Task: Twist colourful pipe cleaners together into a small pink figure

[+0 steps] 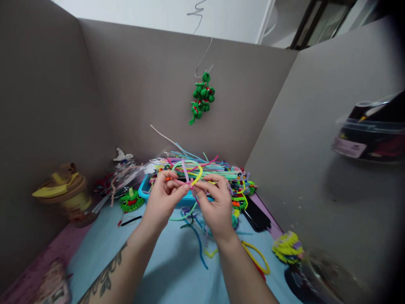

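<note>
Both hands meet above the middle of the table, joined at a small bundle of coloured pipe cleaners (196,176). Strands of yellow, mint green, lilac and pink loop up from the point where they cross. My left hand (166,192) pinches the pink strand and the crossing between thumb and fingers. From the other side, my right hand (215,198) pinches the bundle near the yellow strand. A mint green end curves down below the fingers. Behind the hands stands a blue tray (144,188) heaped with pipe cleaners. Loose blue pipe cleaners (201,245) lie on the cloth beneath.
Green fuzzy ornaments (204,95) hang from a wire. At left are a green frog-like piece (131,201) and a brown pot (74,194). A black phone (257,214), a yellow loop (259,257) and a yellow fuzzy piece (287,248) lie at right. Grey panels surround the table.
</note>
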`<action>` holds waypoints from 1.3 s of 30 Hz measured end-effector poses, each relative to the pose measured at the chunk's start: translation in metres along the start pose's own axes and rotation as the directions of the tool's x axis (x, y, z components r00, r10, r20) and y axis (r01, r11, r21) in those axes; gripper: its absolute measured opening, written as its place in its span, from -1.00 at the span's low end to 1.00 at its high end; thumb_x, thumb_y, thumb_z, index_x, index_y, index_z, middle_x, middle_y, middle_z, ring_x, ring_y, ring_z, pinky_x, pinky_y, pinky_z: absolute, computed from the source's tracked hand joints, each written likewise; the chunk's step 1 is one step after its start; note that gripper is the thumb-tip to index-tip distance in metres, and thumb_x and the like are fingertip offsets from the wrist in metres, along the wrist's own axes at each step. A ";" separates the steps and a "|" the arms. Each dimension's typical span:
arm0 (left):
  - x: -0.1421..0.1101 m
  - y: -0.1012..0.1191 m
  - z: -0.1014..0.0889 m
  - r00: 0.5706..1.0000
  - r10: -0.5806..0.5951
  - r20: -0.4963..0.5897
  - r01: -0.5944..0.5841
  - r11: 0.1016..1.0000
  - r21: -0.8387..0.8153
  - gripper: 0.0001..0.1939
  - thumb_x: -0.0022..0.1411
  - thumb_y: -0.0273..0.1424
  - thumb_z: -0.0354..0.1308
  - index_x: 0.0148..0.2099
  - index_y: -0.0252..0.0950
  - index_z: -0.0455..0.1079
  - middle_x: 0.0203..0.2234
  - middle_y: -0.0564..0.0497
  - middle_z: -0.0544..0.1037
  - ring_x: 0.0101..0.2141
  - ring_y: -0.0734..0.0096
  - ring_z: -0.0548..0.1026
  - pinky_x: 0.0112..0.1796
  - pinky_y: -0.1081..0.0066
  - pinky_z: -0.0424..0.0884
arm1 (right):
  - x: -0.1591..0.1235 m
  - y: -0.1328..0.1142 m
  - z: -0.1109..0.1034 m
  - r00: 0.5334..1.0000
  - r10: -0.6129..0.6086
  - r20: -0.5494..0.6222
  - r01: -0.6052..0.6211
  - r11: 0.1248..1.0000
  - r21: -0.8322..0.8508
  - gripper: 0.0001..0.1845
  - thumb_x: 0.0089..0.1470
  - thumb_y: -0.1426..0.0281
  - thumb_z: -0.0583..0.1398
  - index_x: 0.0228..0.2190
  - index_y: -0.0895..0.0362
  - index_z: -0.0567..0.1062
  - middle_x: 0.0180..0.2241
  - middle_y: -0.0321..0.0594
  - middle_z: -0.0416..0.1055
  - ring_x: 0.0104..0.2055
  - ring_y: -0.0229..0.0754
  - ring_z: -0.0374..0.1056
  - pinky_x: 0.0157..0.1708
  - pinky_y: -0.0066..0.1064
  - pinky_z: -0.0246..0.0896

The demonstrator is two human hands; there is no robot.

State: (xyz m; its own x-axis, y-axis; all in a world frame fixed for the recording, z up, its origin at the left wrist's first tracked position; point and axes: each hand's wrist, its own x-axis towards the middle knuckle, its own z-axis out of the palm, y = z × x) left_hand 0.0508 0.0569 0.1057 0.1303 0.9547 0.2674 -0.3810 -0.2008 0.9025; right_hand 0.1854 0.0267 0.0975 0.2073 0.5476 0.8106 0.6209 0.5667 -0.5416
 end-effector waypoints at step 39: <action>0.025 0.000 -0.026 0.970 -0.088 -0.228 0.078 0.996 -0.050 -0.50 -0.23 -0.40 0.42 -0.28 -0.28 0.20 -0.62 0.20 0.46 -0.66 0.65 0.33 -0.62 0.62 0.11 | 0.005 -0.003 -0.017 0.865 0.192 0.464 0.000 0.924 -0.383 -0.83 0.11 0.50 0.16 -0.46 0.06 0.51 -0.43 -0.27 0.52 -0.35 -0.16 0.40 -0.36 -0.40 0.12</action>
State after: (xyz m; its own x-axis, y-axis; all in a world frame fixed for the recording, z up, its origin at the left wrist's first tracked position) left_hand 0.0307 0.0866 0.1035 -0.0493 0.9935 0.1029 -0.4150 -0.1141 0.9026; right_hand 0.1979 0.0172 0.1066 -0.0524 0.8682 0.4935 0.8629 0.2881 -0.4153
